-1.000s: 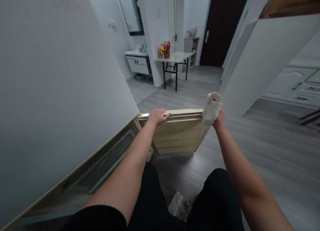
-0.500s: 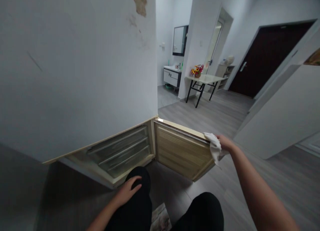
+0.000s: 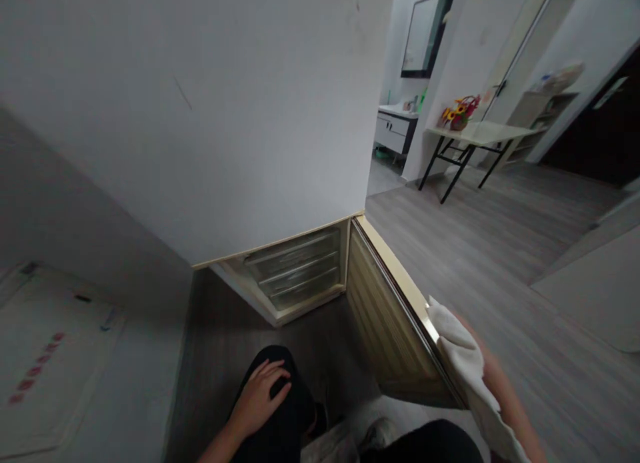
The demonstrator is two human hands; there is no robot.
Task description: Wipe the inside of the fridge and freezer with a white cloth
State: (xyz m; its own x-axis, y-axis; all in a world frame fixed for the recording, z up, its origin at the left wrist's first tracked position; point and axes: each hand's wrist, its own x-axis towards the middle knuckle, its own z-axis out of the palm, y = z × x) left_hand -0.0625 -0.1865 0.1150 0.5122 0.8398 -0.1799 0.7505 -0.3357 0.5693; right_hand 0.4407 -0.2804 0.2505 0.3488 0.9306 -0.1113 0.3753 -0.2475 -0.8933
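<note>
My left hand point(image 3: 263, 393) rests on my left knee point(image 3: 280, 366), fingers loosely spread and holding nothing. At the right, my right hand point(image 3: 483, 356) is mostly hidden behind a white cloth point(image 3: 457, 339), which it holds against the outer edge of a low refrigerator door point(image 3: 395, 316). The door stands wide open, its ribbed, yellowish inner side facing me. Left of the hinge lies the open compartment point(image 3: 300, 266), with clear drawer fronts stacked inside. My right fingertips are covered by the cloth.
A large white panel point(image 3: 280, 116) rises above the compartment. On the left is a white surface with red lettering point(image 3: 37, 366). Beyond the door stand a folding table point(image 3: 485, 135) with a flower basket point(image 3: 459, 116), and a sink cabinet point(image 3: 393, 129). Something pale lies between my legs point(image 3: 333, 446).
The door has swung wider, toward me and to the right, with the cloth and my right hand at its edge. My view has turned left and down. My left hand stays on the knee.
</note>
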